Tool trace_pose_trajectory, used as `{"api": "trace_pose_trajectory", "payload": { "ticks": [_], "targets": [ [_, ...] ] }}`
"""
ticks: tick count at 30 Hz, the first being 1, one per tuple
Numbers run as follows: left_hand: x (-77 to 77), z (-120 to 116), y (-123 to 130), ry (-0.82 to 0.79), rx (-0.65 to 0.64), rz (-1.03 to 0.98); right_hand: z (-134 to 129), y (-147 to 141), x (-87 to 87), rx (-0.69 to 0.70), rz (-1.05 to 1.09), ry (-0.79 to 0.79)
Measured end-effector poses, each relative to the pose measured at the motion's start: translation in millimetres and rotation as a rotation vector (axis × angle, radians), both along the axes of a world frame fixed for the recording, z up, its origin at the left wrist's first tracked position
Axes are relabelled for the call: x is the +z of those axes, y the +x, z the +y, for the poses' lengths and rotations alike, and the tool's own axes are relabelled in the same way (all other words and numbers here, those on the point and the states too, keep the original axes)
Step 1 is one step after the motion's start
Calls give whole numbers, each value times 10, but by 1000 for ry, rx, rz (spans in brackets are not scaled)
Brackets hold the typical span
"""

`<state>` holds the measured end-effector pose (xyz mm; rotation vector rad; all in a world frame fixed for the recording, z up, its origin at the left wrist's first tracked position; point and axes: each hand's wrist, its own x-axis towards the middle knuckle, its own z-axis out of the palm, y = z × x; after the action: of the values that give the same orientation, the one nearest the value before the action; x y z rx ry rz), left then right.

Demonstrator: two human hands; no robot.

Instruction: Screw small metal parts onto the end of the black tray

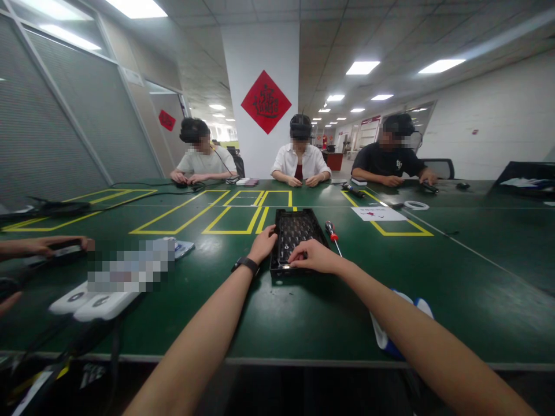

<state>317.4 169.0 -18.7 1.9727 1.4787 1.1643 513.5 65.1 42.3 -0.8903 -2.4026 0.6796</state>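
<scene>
The right hand [313, 257] is pressing its fingers [296, 259] down onto the near end of the black tray [299, 230], pinching at something too small to make out, so whether they are gripping a part or only touching it I cannot tell. The left hand [262, 244] is lying against the tray's left wall, fingers loosely curled and grasping nothing, a watch [245, 264] showing at its wrist. The tray is sitting on the green bench [303, 312], just in front of the person, with a red-handled screwdriver [333, 236] lying just beside its right edge. Further out, yellow lines [234, 219] are marking the bench, and three people are sitting at the far side. A risk, as I judge it: a tiny part could be slipping from the fingertips, or a sideways push could be sliding the tray against the screwdriver.
</scene>
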Motion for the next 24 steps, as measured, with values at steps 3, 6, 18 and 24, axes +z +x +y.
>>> {"api": "trace_pose_trajectory", "payload": {
  "ticks": [3, 6, 18, 24],
  "targets": [
    [2, -3, -3, 8, -5, 8, -8, -1, 11, 2, 9, 20],
    [-2, -2, -10, 23, -12, 15, -18, -7, 19, -2, 33, 32],
    [12, -18, -5, 5, -1, -5, 6, -26, -27, -17, 56, -80],
    [12, -14, -6, -2, -5, -2, 14, -17, -29, -28, 69, -60]
  ]
}}
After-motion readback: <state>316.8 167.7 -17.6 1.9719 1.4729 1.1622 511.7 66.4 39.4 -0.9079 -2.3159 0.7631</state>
